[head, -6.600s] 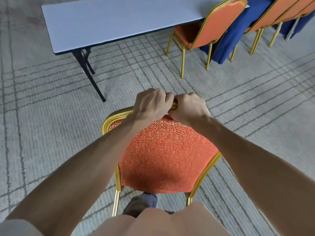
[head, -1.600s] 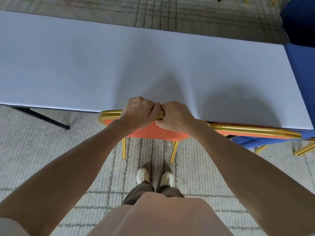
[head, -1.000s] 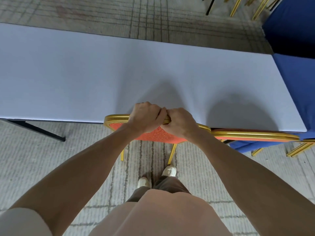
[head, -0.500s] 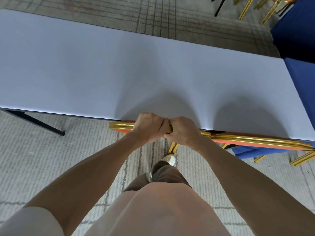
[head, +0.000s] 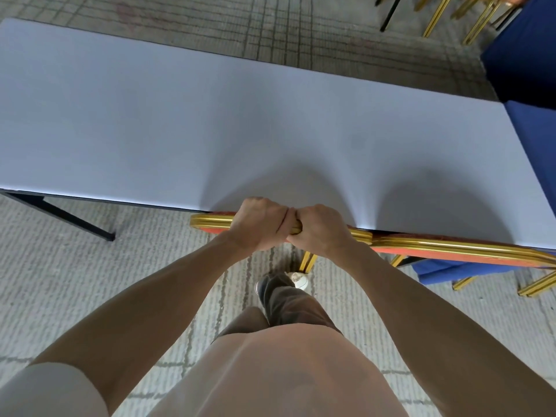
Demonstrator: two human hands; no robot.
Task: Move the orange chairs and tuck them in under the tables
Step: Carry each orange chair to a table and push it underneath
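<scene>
Both the left hand (head: 260,224) and right hand (head: 319,228) gripped the orange chair (head: 210,222) top, lying sideways against the table (head: 180,115) edge, mid-frame.

Bright, soft light comes from the viewer's side; two rounded, blurry shadows lie on the bench (head: 150,115). The picture edges bend slightly.

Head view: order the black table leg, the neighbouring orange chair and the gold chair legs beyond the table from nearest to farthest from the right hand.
From the right hand, gripping the held chair:
1. The neighbouring orange chair, just to its right.
2. The black table leg, left, down on the carpet.
3. The gold chair legs, across the table, far right.
</scene>
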